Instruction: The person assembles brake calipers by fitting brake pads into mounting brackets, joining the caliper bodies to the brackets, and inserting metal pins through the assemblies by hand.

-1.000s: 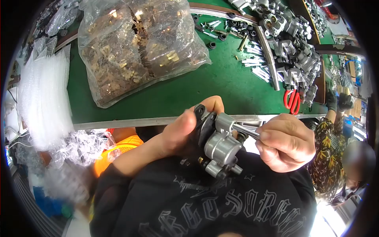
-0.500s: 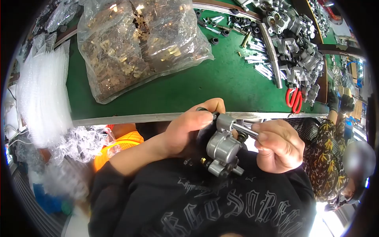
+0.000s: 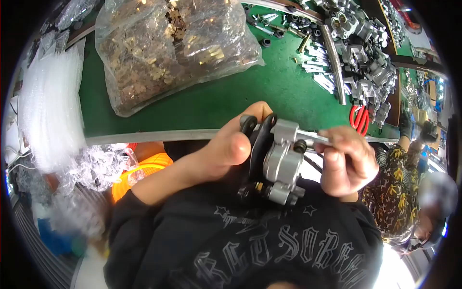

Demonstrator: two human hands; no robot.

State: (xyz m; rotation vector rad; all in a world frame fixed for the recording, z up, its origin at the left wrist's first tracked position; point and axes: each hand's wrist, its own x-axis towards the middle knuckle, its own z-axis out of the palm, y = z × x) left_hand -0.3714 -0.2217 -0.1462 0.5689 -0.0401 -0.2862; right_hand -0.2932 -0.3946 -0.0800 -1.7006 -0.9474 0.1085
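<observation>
A silver metal caliper with a black bracket is held up in front of my chest, beyond the table's near edge. My left hand is closed around its left side, with the thumb by the black bracket. On the right, my right hand pinches the end of a slim metal pin. The pin's other end meets the upper cylinder of the caliper. A small black rubber boot sits just below the pin.
A clear bag of copper-coloured clips lies on the green table. Metal pins, a steel rod, piled calipers and red-handled scissors are at the right. White foam sheets hang left. A co-worker is at far right.
Both hands and the caliper have shifted slightly up, and the caliper has turned a little. My left thumb has moved down off the bracket's top since half a second ago.
</observation>
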